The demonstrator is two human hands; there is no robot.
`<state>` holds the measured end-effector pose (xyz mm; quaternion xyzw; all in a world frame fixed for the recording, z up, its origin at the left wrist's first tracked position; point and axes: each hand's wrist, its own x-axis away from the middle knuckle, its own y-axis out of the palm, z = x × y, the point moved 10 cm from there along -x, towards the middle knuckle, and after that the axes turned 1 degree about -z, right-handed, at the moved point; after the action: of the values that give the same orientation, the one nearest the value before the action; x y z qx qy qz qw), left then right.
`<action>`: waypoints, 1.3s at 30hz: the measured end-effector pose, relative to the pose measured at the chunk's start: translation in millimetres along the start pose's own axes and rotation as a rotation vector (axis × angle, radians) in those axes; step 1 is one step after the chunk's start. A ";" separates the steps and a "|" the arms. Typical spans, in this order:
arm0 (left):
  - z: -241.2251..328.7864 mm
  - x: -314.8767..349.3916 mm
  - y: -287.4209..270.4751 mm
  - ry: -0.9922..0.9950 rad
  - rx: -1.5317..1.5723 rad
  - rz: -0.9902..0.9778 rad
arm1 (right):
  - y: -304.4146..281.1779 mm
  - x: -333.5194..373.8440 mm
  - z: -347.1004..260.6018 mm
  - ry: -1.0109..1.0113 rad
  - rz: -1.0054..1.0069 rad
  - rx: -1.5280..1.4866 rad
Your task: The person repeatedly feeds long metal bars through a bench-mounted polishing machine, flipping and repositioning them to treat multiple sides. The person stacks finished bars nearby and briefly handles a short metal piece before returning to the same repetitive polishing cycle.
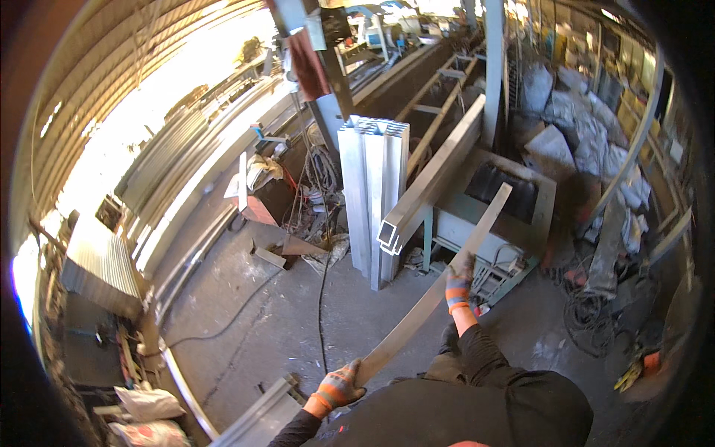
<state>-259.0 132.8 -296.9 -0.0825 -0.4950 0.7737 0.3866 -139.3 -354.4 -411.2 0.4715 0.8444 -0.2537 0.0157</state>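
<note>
A long flat metal bar [418, 316] slants across in front of me, from low near my body up to the right. My left hand [341, 385], in a grey and orange work glove, is closed round its lower end. Farther along, my right hand [459, 287] in a matching glove grips the bar from its right side. The bar's far end hangs over a grey-green metal machine or cabinet [477, 221] with a dark opening on top. I cannot tell whether they touch.
Upright aluminium profiles [372, 201] stand bundled ahead, beside long rectangular tubes [439, 171] at waist height. A black cable [322, 313] crosses the floor. More profiles [261, 413] lie at the lower left, stacked sheets [104, 261] at far left. Grey sacks [588, 127] and coiled cables [588, 316] lie right.
</note>
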 end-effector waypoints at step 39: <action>-191.3 -484.1 -295.9 0.441 1.130 0.098 | 264.8 -102.4 -376.6 -0.424 -0.516 -0.495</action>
<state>324.4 0.3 -269.7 -0.0455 0.0885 0.8983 0.4280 210.6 -155.2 -165.7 0.1635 0.9485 -0.1304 0.2381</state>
